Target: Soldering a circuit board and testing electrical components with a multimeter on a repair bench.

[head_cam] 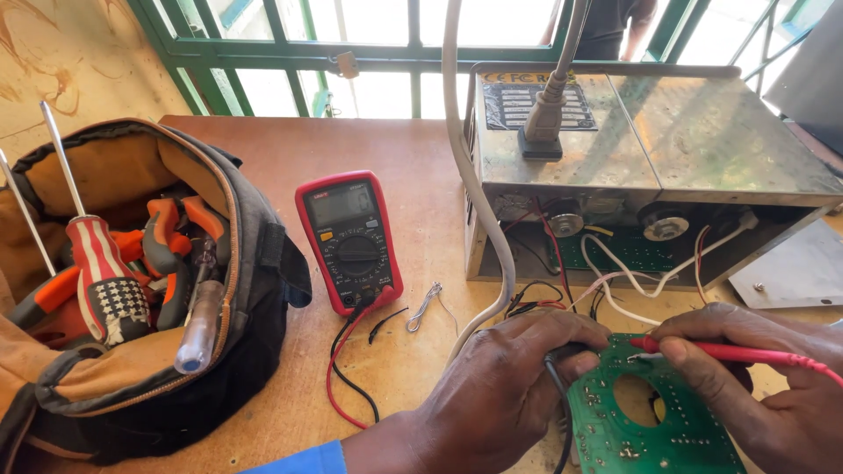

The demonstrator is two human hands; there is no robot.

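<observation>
A green circuit board (654, 430) with a round hole lies on the wooden table at the bottom right. My left hand (500, 391) is closed around a black test probe (557, 373) whose tip rests at the board's left edge. My right hand (760, 391) pinches a red test probe (738, 353), its tip touching the board's top edge. Red and black leads run from both probes to a red multimeter (349, 239) lying flat at the table's middle.
An open metal equipment case (650, 167) with loose wires and a plugged-in power cable (544, 110) stands behind the board. A thick white cable (479, 202) crosses the table. An open tool bag (140, 281) with screwdrivers and pliers sits at left. A person stands beyond the window.
</observation>
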